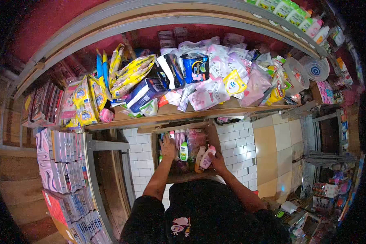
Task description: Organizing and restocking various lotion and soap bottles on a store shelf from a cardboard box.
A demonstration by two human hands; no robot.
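An open cardboard box (216, 137) stands before me, below the wooden shelf, holding several bottles and packs. My right hand (218, 162) grips a pink bottle (208, 157) at the box's right side. Beside that bottle leans an orange-brown one with a pale cap (199, 160). My left hand (168, 148) reaches over the box's left part, fingers spread over the items there; its fingertips partly cover them. Between the hands lies a white bottle with a green cap (183, 152). Pink tubes (180, 136) and pink wrapped packs (196, 137) fill the far side.
A wooden shelf (177, 119) crowded with pouches and plastic packs runs just beyond the box. Higher up, a metal-edged shelf (183, 19) carries green-capped bottles (294, 15) at right. Stacked boxes (62, 170) line the left. Tiled floor (236, 143) shows around the box.
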